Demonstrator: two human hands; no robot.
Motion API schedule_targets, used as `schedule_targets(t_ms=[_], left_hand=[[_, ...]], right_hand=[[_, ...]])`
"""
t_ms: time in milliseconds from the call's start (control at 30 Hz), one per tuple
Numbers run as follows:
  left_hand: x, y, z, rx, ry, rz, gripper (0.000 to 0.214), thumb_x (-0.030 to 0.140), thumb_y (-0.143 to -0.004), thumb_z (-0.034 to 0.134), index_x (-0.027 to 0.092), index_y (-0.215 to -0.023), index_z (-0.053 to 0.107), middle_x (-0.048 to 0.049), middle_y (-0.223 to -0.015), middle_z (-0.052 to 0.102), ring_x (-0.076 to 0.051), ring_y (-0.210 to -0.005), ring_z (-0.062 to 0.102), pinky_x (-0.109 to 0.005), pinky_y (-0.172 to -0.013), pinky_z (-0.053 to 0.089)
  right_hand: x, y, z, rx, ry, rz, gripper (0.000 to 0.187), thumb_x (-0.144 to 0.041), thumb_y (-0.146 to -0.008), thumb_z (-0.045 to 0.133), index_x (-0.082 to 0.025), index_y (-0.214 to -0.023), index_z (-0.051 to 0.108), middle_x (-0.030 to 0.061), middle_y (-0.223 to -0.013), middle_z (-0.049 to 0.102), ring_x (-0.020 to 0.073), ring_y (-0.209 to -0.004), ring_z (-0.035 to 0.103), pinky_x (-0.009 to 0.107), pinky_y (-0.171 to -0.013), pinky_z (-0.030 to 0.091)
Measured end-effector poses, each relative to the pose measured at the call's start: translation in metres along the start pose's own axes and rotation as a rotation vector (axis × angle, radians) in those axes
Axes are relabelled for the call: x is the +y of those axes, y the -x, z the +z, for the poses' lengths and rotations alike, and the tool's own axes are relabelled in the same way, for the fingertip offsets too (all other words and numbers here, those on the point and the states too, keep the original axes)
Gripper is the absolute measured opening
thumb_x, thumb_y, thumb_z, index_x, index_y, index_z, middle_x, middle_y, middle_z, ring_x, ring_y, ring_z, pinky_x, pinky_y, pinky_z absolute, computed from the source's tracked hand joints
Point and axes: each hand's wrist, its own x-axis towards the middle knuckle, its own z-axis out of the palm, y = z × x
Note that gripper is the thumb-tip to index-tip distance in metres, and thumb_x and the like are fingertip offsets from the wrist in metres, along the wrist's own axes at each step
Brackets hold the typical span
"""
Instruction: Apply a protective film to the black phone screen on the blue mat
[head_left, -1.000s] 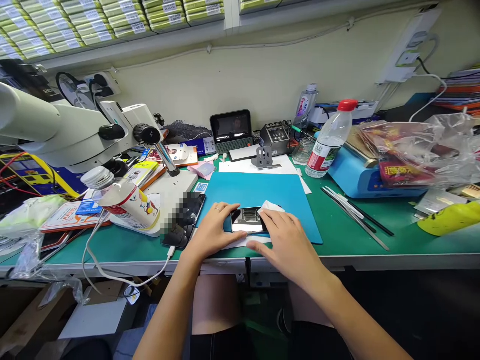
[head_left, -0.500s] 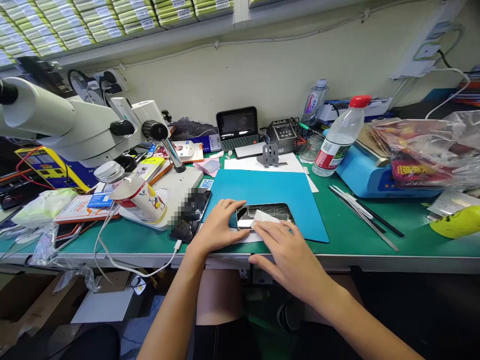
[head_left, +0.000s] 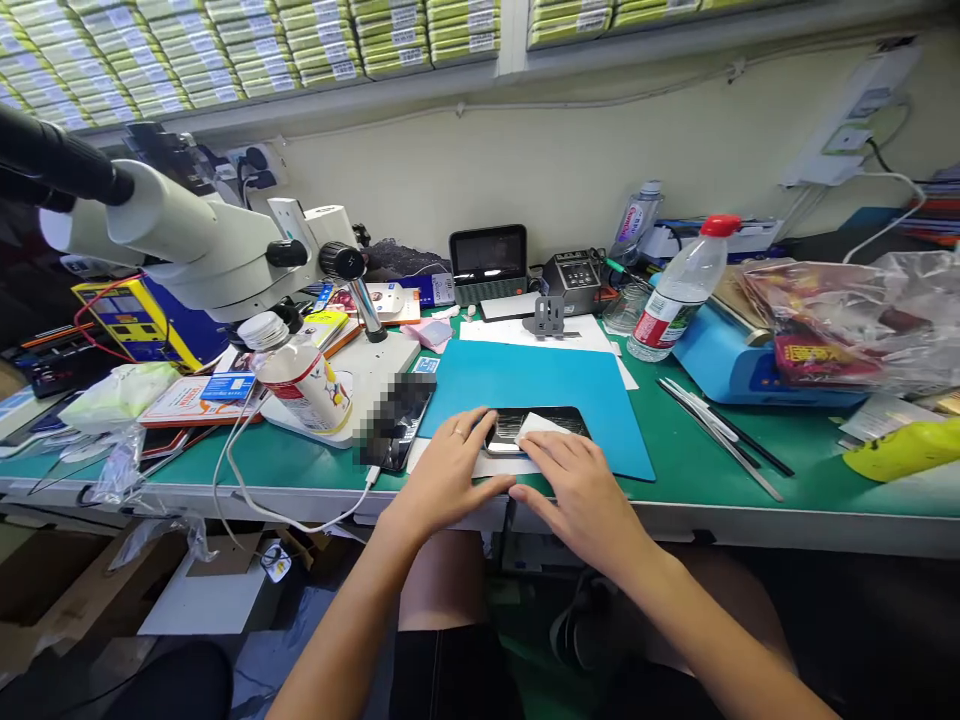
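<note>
A smartphone with a dark, glossy, reflective face lies flat near the front of the blue mat. My left hand steadies its left end, the fingers at the far corner and the thumb stretched out along the near side. Pressed onto the phone's face is a folded white wipe, held under the fingertips of my right hand. The right thumb points left, close to the left thumb tip. A second phone, partly blurred out, lies left of the mat with a white cable plugged in.
A microscope and a tilted drink bottle stand at left. Behind the mat are a small screen device and a grey stand. Rightward are a red-capped bottle, thin tools and a blue machine.
The camera view has shifted, so the bench appears farther right at left. My right hand and the wipe have moved slightly right along the phone; my left thumb has slid toward the right thumb.
</note>
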Motion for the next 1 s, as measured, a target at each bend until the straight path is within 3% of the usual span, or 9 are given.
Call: schedule_targets(t_ms=[167,333,467,600,767,867,1000], left_hand=[[0.004,0.026,0.017,0.11,-0.188,-0.001,0.078,0.061,-0.09,0.06,0.018,-0.15,0.036,-0.0178,-0.153,0.043,-0.037,-0.141,0.041,-0.054,-0.113,0.039],[0.01,0.019,0.024,0.179,-0.313,0.005,0.077,0.068,-0.087,0.058,0.014,-0.14,0.051,-0.018,-0.146,0.052,-0.037,-0.136,0.047,-0.051,-0.113,0.042],[0.013,0.016,0.025,0.204,-0.351,-0.022,0.085,0.075,-0.085,0.055,0.013,-0.142,0.051,-0.0176,-0.145,0.054,-0.036,-0.134,0.049,-0.049,-0.112,0.043],[0.014,0.014,0.025,0.175,-0.407,-0.072,0.106,0.084,-0.081,0.049,0.002,-0.148,0.041,-0.0224,-0.151,0.047,-0.039,-0.142,0.04,-0.05,-0.116,0.037],[0.018,0.011,0.026,0.15,-0.449,-0.144,0.114,0.092,-0.076,0.04,-0.001,-0.142,0.049,-0.0253,-0.154,0.041,-0.043,-0.149,0.026,-0.054,-0.12,0.03],[0.019,0.01,0.026,0.146,-0.442,-0.145,0.112,0.091,-0.077,0.04,0.002,-0.143,0.048,-0.0235,-0.153,0.044,-0.04,-0.148,0.028,-0.052,-0.12,0.03],[0.018,0.01,0.027,0.156,-0.43,-0.122,0.109,0.089,-0.078,0.044,0.003,-0.145,0.047,-0.0216,-0.15,0.048,-0.038,-0.147,0.032,-0.05,-0.118,0.034]], right_hand=[[0.003,0.01,-0.004,-0.016,-0.019,-0.034,0.04,-0.041,-0.101,0.052,-0.017,-0.132,0.058,0.0122,-0.133,0.066,0.0279,-0.123,0.058,0.05,-0.109,0.035],[0.023,0.024,-0.02,0.001,0.038,0.002,0.04,-0.044,-0.103,0.046,-0.017,-0.128,0.059,0.0136,-0.129,0.068,0.0284,-0.119,0.061,0.05,-0.105,0.037],[0.037,0.029,-0.027,-0.006,0.075,0.001,0.044,-0.047,-0.101,0.047,-0.015,-0.129,0.058,0.0151,-0.129,0.067,0.0294,-0.12,0.06,0.049,-0.103,0.038],[0.048,0.032,-0.029,-0.027,0.068,-0.034,0.043,-0.047,-0.101,0.048,-0.016,-0.129,0.059,0.0139,-0.129,0.067,0.0281,-0.12,0.061,0.047,-0.103,0.038],[0.062,0.035,-0.031,0.02,0.062,-0.077,0.043,-0.048,-0.102,0.045,-0.017,-0.127,0.062,0.0145,-0.127,0.068,0.0287,-0.115,0.063,0.045,-0.098,0.042],[0.06,0.03,-0.03,0.031,0.037,-0.101,0.043,-0.047,-0.101,0.046,-0.016,-0.124,0.064,0.0148,-0.124,0.07,0.0291,-0.114,0.064,0.045,-0.097,0.044],[0.035,0.011,-0.019,0.004,-0.063,-0.155,0.041,-0.046,-0.098,0.054,-0.016,-0.124,0.063,0.015,-0.124,0.069,0.0294,-0.116,0.062,0.046,-0.099,0.044]])
